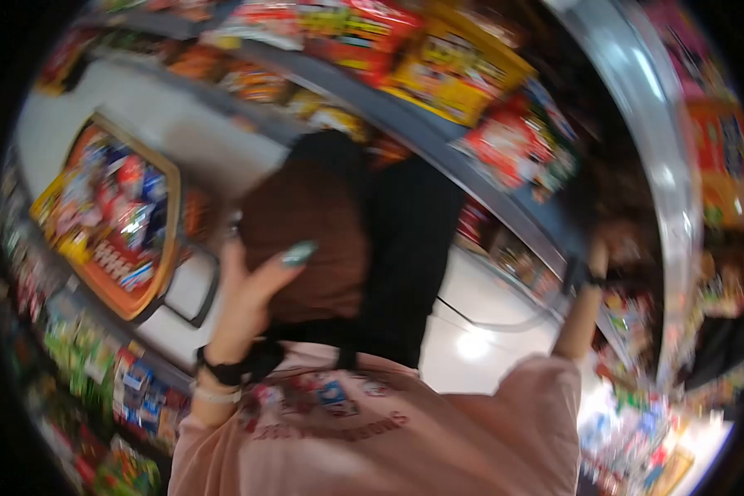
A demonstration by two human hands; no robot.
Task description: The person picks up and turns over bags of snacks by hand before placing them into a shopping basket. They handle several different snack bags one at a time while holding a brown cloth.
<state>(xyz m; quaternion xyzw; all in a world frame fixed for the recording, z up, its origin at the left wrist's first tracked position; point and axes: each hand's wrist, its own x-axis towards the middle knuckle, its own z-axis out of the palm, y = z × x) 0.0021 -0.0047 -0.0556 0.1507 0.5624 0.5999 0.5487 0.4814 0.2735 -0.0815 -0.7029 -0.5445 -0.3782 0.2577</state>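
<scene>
My left hand [252,285] is at the near left side of a brown bag [310,240] worn at my front. Its thumb, with a shiny green nail, lies across the bag, and the other fingers go round the bag's left edge, mostly out of sight. My right hand [616,236] reaches out to the right, by the end of the shelf [537,223]. It is dark and blurred, so its fingers and anything in them cannot be made out. Closest to it on the shelf is a red and white snack packet [508,145].
A shopping basket [176,223] with an orange-brown rim and dark handle, full of colourful packets, is on the left. Yellow packets [459,70] and red packets [360,37] line the upper shelf. More shelves of goods [132,388] run along the lower left. A dark cable [471,318] crosses the floor.
</scene>
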